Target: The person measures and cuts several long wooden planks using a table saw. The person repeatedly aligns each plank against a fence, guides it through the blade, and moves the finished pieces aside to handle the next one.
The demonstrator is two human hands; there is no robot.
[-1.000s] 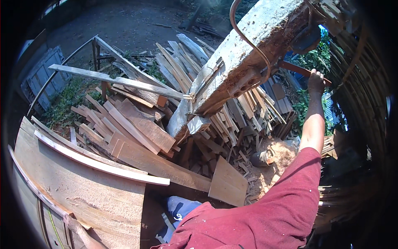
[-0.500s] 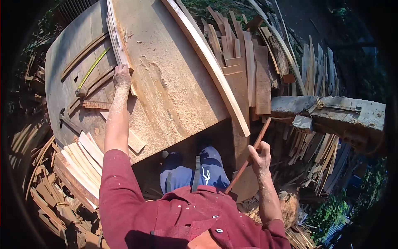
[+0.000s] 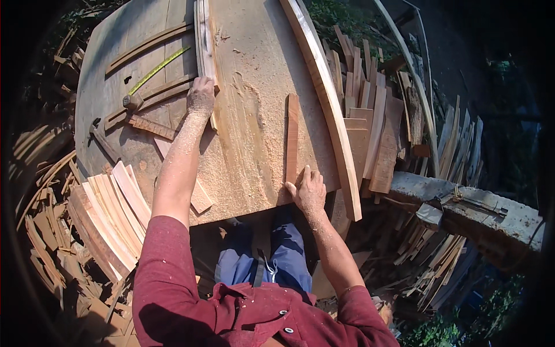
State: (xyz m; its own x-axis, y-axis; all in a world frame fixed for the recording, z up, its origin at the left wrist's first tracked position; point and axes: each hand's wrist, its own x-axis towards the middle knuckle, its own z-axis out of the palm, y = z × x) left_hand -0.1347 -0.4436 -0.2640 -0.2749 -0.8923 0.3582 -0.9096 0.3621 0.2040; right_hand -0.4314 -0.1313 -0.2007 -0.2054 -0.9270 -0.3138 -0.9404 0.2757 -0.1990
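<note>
My left hand is closed over the near end of a bundle of long pale wooden strips on the worn wooden tabletop. At the near edge, my right hand rests on the sawdust with its fingers apart. A short reddish wooden strip lies there, its lower end between thumb and forefinger without a visible grip. To the left of my left hand are a yellow measuring tape, a reddish-brown wooden piece, a hammer and thin curved strips.
A long curved timber runs along the table's right side and overhangs its near edge. Pale curved boards are stacked at the left front. A concrete beam juts in at right, among upright boards. Scrap wood lies lower left.
My right hand has moved up and forward from beside my body to the table edge, and the reddish strip it held now lies on the tabletop. My left hand stays on the bundle.
</note>
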